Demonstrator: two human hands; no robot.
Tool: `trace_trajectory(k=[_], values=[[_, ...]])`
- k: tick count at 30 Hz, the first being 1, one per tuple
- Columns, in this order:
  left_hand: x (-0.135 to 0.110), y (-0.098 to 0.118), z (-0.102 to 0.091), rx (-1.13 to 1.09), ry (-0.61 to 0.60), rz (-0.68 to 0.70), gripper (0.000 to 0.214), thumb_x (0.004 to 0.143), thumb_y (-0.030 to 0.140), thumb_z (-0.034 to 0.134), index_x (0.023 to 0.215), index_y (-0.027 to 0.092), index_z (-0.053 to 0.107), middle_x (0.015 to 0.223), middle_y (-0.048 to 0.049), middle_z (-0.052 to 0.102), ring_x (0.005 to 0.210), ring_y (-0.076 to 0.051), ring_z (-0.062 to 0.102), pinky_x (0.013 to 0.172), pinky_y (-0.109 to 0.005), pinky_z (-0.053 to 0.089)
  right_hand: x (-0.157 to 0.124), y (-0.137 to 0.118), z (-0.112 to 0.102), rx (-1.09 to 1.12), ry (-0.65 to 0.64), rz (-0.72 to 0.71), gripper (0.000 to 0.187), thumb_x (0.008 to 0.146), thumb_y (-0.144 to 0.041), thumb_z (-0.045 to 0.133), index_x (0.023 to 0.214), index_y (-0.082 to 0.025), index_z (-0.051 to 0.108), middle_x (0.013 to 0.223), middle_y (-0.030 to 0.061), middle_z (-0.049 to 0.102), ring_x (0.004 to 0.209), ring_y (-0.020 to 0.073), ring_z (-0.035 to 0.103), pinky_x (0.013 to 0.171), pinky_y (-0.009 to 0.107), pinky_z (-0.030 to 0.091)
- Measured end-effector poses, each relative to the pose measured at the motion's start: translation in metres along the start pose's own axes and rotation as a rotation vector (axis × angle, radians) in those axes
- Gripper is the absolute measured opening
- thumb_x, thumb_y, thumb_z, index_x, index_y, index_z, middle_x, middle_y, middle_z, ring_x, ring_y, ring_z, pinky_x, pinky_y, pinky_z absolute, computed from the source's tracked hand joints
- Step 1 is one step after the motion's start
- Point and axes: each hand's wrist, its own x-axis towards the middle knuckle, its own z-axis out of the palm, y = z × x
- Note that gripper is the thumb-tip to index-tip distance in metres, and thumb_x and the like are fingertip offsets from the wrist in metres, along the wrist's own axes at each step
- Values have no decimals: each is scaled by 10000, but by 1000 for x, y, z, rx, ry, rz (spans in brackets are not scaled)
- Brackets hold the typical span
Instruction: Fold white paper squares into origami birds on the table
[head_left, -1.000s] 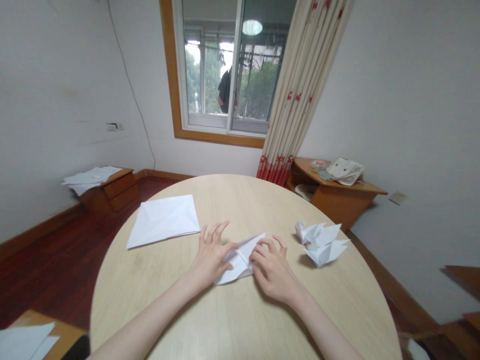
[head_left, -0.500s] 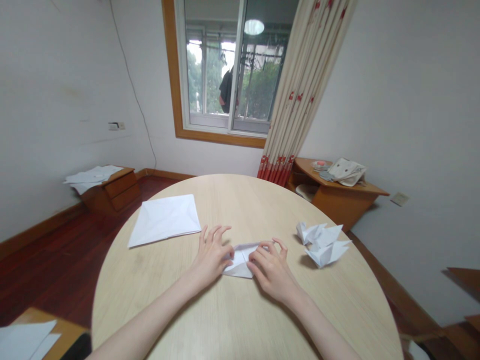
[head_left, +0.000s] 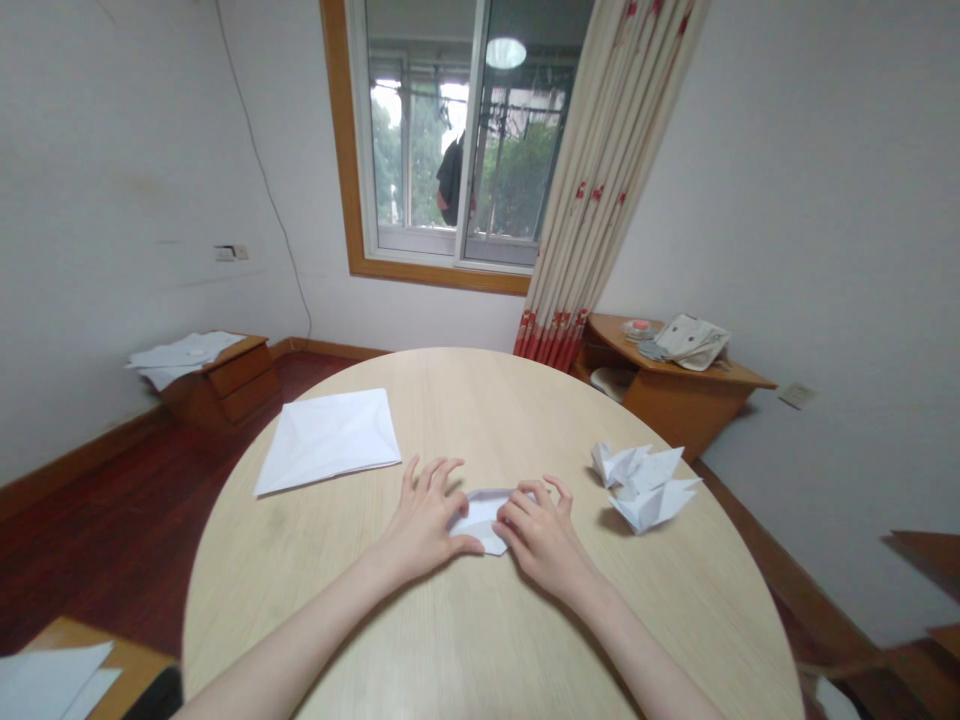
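A small folded piece of white paper (head_left: 484, 517) lies on the round pale wood table (head_left: 480, 420), partly covered by both hands. My left hand (head_left: 424, 520) presses its thumb side against the paper's left end, with the fingers spread. My right hand (head_left: 538, 525) rests its curled fingers on the right end. To the left lies a larger flat folded white sheet (head_left: 326, 442), apart from my left hand. To the right sits a crumpled-looking white paper figure with pointed folds (head_left: 643, 490), apart from my right hand.
A wooden cabinet (head_left: 225, 385) with loose white papers (head_left: 180, 355) stands at the left wall. A wooden corner table (head_left: 675, 372) holds a cloth bag (head_left: 694, 342). White sheets lie on a wooden surface (head_left: 97, 640) at lower left, above the dark red floor (head_left: 112, 500).
The paper between my hands has gone from a long point sticking out to the upper right to a smaller, flatter shape. My hands have moved closer together over it.
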Motion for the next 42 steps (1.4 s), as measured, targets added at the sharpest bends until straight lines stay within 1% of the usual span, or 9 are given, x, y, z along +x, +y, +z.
trace_trajectory(k=[4, 8, 14, 21, 26, 30, 36, 39, 42], values=[[-1, -2, 2, 10, -5, 23, 365, 681, 486, 781, 874, 215, 630, 1357, -96, 430, 1279, -326, 337, 1085, -630, 123, 0, 2, 3, -37, 14, -15, 89, 886, -211, 581, 797, -219, 588, 910, 8, 631, 1017, 214, 495, 1019, 471, 177], [0, -2, 2, -9, -16, 30, 370, 678, 456, 792, 900, 223, 609, 1338, -94, 433, 1272, -321, 344, 1079, -621, 155, 0, 3, 5, -57, 18, 6, 42, 847, -209, 632, 830, -228, 599, 990, 30, 609, 1007, 222, 493, 1000, 470, 215], [0, -2, 2, -63, -39, 33, 335, 711, 423, 776, 913, 226, 595, 1303, -90, 439, 1267, -314, 352, 1082, -591, 193, 0, 4, 8, -58, 11, 50, 187, 809, -174, 639, 970, -220, 556, 1080, 79, 574, 1067, 256, 489, 1004, 474, 243], [-2, -6, 11, -171, -31, 68, 344, 775, 338, 729, 1011, 230, 503, 1280, -104, 468, 1252, -285, 399, 1078, -568, 228, -2, 8, 12, -46, 8, 50, 368, 835, -168, 568, 1186, -209, 462, 1177, 103, 578, 1141, 264, 484, 1017, 486, 248], [-2, -7, 14, -196, -47, 32, 448, 779, 276, 729, 1126, 220, 450, 1318, -129, 476, 1263, -285, 413, 1071, -571, 240, -2, 10, 15, -28, -53, 72, 337, 856, -168, 566, 1182, -214, 494, 1208, 92, 588, 1179, 253, 468, 1035, 492, 240], [-3, -5, 14, -144, -92, 29, 416, 821, 251, 682, 1176, 228, 467, 1356, -120, 468, 1299, -272, 386, 1085, -565, 230, -3, 11, 16, -47, -75, 44, 320, 881, -176, 556, 1195, -222, 516, 1203, 82, 601, 1184, 238, 471, 1042, 488, 248], [-4, -4, 15, -58, -90, 48, 244, 869, 205, 620, 1101, 214, 544, 1360, -106, 467, 1304, -258, 384, 1092, -563, 234, -3, 11, 18, -52, -99, 12, 283, 918, -178, 516, 1190, -247, 555, 1183, 65, 632, 1161, 229, 499, 1023, 491, 288], [-3, -4, 15, -43, -68, 68, 202, 883, 151, 583, 1078, 201, 568, 1294, -101, 532, 1259, -241, 441, 1085, -525, 291, -3, 9, 21, -13, -97, 3, 269, 937, -169, 472, 1176, -235, 576, 1172, 72, 642, 1134, 223, 526, 1007, 481, 337], [-2, -1, 16, -30, -33, 86, 190, 899, 110, 529, 1058, 186, 599, 1237, -104, 584, 1184, -238, 513, 1017, -474, 408, -3, 6, 26, 39, -88, 16, 292, 940, -158, 444, 1194, -197, 583, 1186, 98, 634, 1113, 227, 551, 983, 454, 407]])
